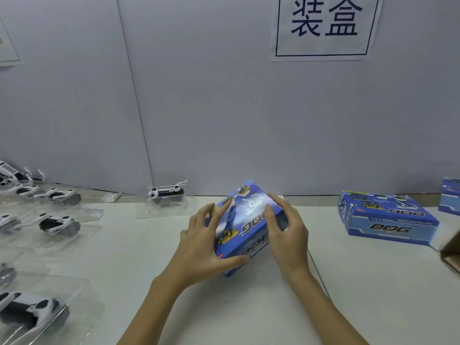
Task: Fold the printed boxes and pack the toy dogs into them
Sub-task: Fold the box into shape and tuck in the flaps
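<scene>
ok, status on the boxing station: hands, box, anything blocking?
Left hand and right hand both grip the blue box, tilted on the table. Finished box apart at right. Toy dogs in trays wait left. Nothing blocking.

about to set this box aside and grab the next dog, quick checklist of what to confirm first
1. Both hands on the blue box: ok. Left hand grips its near-left corner, right hand wraps its right end.
2. Box fully closed: cannot tell; the right end is hidden under the fingers and the image is blurred.
3. Dog inside: cannot tell; the box is opaque.
4. Room beside the finished box on the table: ok, bare surface between them.
5. Next dog available: ok. A toy dog in a clear tray stands at the wall, more at the left.
</scene>
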`<state>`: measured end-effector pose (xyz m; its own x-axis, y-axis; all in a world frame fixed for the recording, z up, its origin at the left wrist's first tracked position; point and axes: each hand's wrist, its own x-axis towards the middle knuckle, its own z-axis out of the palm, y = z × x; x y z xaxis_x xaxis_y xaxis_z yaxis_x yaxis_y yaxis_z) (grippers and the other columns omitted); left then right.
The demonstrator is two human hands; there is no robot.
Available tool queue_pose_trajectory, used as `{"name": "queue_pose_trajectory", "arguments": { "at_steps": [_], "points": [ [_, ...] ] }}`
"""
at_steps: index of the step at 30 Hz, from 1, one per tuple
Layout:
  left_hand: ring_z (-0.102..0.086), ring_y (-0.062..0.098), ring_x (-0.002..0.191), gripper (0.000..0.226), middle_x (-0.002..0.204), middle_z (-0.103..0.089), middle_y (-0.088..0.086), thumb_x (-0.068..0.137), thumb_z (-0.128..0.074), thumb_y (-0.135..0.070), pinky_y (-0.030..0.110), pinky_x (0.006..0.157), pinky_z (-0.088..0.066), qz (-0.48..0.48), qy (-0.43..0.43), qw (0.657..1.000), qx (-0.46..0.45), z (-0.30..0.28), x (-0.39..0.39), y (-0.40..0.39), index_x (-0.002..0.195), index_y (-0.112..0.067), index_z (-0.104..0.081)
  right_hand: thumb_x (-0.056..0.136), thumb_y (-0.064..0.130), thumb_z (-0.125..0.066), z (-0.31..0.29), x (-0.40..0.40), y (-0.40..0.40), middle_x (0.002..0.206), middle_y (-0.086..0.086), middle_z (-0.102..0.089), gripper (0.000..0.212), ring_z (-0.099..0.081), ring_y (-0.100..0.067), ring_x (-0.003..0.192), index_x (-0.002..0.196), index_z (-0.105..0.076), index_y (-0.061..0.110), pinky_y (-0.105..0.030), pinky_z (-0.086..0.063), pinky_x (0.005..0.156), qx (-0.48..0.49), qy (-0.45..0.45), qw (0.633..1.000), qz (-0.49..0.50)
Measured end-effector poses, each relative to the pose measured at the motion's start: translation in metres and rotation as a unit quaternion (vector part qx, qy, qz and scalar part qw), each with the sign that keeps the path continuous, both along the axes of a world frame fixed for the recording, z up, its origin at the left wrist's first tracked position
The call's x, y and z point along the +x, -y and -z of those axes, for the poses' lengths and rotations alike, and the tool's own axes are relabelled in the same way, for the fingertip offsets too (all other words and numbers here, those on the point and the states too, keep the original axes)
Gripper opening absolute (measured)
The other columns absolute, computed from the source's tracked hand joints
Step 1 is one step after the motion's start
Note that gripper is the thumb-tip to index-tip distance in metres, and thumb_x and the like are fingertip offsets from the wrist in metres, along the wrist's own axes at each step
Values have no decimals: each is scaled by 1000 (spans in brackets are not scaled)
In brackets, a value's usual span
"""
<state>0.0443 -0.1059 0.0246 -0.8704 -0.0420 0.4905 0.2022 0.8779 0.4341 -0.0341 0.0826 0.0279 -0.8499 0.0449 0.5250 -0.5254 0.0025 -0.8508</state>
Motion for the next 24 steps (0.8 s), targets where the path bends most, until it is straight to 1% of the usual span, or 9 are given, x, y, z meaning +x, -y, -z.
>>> {"name": "queue_pose_trajectory", "arguments": {
  "at_steps": [3, 5, 8, 11, 14, 16, 19, 21, 24],
  "points": [
    [-39, 1, 140, 90, 148, -33, -19, 67, -88, -62, 26, 109, -46, 56, 40, 988, 138, 6, -5, 12, 145, -54, -43, 98, 52, -57, 2, -9, -8, 123, 1, -66, 39, -64, -12, 115, 131, -65, 33, -38, -58, 93, 47, 56, 997, -22],
    [-52, -1, 131, 69, 141, -50, -23, 65, -91, -55, 25, 102, -52, 44, 6, 973, 227, 6, -6, 18, 128, -46, -64, 91, 65, -51, 2, -11, -13, 116, 3, -61, 52, -62, -9, 109, 136, -61, 41, -22, -55, 88, 103, 26, 994, -37],
    [-74, 19, 106, 57, 118, -76, -3, 64, -89, -59, 31, 80, -63, 17, -46, 883, 467, -1, -5, 29, 112, -31, -74, 92, 64, -57, -6, -12, -21, 113, 5, -50, 59, -54, -6, 101, 148, -47, 49, -11, -50, 79, 173, -73, 981, -47],
    [-77, 20, 86, 64, 105, -79, 9, 70, -85, -57, 33, 70, -62, -39, -75, 804, 588, -8, -4, 35, 117, -15, -69, 82, 78, -61, -7, -5, -17, 138, 5, -41, 92, -42, -6, 129, 160, -32, 39, -14, -40, 104, 262, -183, 947, -46],
    [-75, 22, 84, 65, 104, -79, 11, 74, -74, -62, 36, 72, -60, -58, -45, 797, 599, -4, -7, 33, 116, -13, -72, 83, 79, -60, -5, 9, 1, 165, 10, -26, 101, -28, -12, 151, 164, -21, 31, -35, -39, 118, 257, -168, 948, -86],
    [-76, 23, 89, 65, 107, -79, 10, 79, -62, -73, 38, 80, -58, -39, -29, 792, 609, -4, -8, 32, 114, -19, -77, 88, 56, -74, -4, 10, 5, 159, 7, -40, 90, -40, -15, 145, 160, -32, 23, -42, -45, 114, 203, -159, 963, -78],
    [-74, 19, 98, 60, 114, -78, 8, 84, -55, -80, 35, 88, -53, 13, -24, 819, 574, -8, -7, 29, 111, -33, -81, 78, 29, -90, -9, 3, -1, 125, 5, -63, 70, -61, -11, 112, 139, -55, 27, -22, -54, 87, 71, -63, 994, -58],
    [-74, 18, 103, 54, 118, -77, 5, 83, -64, -76, 25, 84, -54, 39, -11, 844, 534, -7, -7, 21, 116, -35, -78, 74, 35, -91, -13, -2, -7, 110, -1, -69, 62, -68, -5, 90, 127, -60, 28, -17, -55, 67, -29, 38, 995, -89],
    [-73, 19, 111, 65, 123, -75, -1, 75, -81, -65, 21, 85, -57, 84, 30, 871, 483, 5, -9, 2, 131, -37, -65, 71, 48, -86, -10, -11, -14, 99, -3, -77, 60, -75, -13, 80, 122, -63, 25, -22, -59, 62, -89, 127, 984, -88]
  ]
}}
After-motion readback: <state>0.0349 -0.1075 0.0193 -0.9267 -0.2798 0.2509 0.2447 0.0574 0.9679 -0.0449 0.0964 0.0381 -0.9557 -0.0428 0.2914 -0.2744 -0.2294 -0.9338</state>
